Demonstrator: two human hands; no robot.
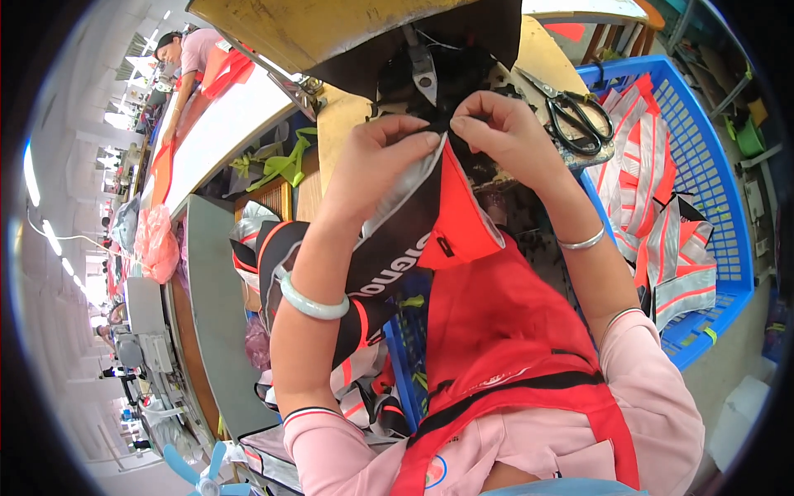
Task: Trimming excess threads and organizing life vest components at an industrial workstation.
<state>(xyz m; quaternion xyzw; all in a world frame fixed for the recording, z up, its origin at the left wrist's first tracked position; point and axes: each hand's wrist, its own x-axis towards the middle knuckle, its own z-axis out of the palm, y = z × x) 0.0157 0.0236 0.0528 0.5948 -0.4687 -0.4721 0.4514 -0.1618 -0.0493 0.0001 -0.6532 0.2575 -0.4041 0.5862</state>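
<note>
Both hands met near the top centre of the frame, pinching one piece of cloth [447, 223] between them under the sewing machine head [422, 66]. The left hand [389, 153] had its fingertips clenched on the grey reflective edge of the cloth, and the right hand [500, 132] pinched the same top edge just beside it, thumbs almost touching. The cloth was orange with black and silver bands; it hung down from the two grips toward the middle of the frame and draped over the left forearm, so nearly all of it lay below the fingers. It looked light, soft and limp, likely to fold or slip wherever it was not held; the stitched band at the edge seemed the firmest place to take it, and that was where both hands had it. The silver strip may be a little slick. Scissors [579, 116] lay on the table [538, 50] to the right of the right hand, apart from it. A blue basket [728, 248] at the right of the frame held more orange and silver pieces. At the upper left, another person [186, 50] worked at a long table.
</note>
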